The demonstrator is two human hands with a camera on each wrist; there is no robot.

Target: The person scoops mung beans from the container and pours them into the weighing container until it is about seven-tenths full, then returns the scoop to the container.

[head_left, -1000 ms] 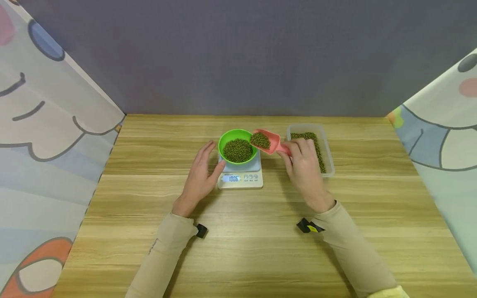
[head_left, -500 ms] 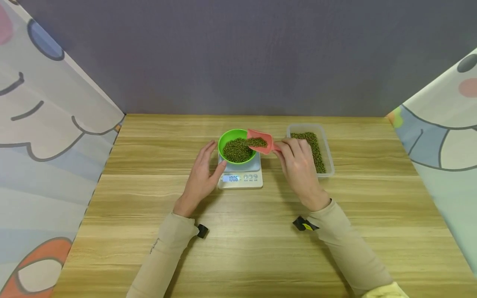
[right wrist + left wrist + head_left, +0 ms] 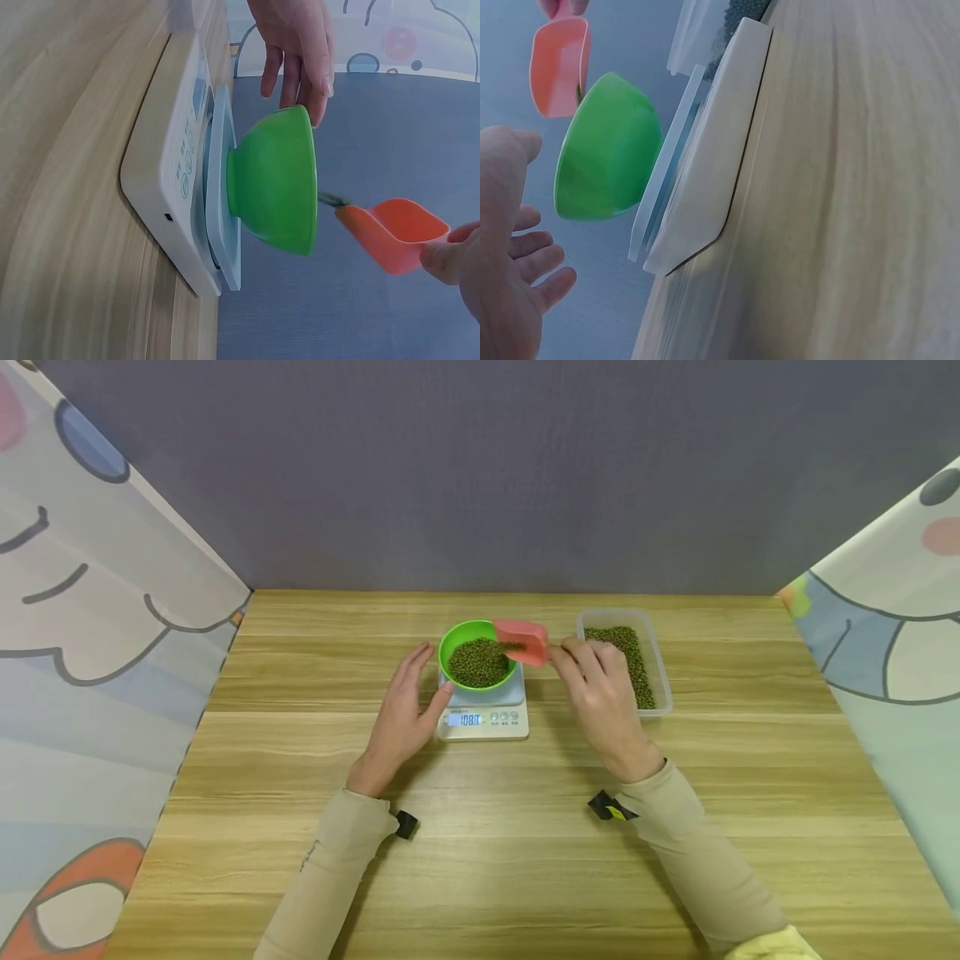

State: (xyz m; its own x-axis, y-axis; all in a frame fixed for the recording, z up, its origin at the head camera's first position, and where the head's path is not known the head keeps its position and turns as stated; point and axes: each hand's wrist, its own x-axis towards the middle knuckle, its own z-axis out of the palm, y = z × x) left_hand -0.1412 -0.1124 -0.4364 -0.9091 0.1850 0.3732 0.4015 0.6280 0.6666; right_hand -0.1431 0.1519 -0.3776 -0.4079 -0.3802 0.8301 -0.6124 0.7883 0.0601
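Observation:
My right hand pinches the handle of a pink scoop, tipped over the right rim of a green bowl. In the right wrist view a thin stream of mung beans falls from the scoop's lip toward the bowl. A heap of beans lies inside. The bowl stands on the plate of a white kitchen scale, whose display seems to read about 108. My left hand is beside the bowl's left side, fingers spread and relaxed, apart from it in the left wrist view.
Right of the scale, partly behind my right hand, stands a clear plastic container with more mung beans. A grey wall rises behind the wooden table. Cartoon-printed panels flank it on both sides.
The scoop has moved left over the bowl and tilted, and most of its beans have poured out. The scale's reading has risen from 100.6. My left hand has stayed in place.

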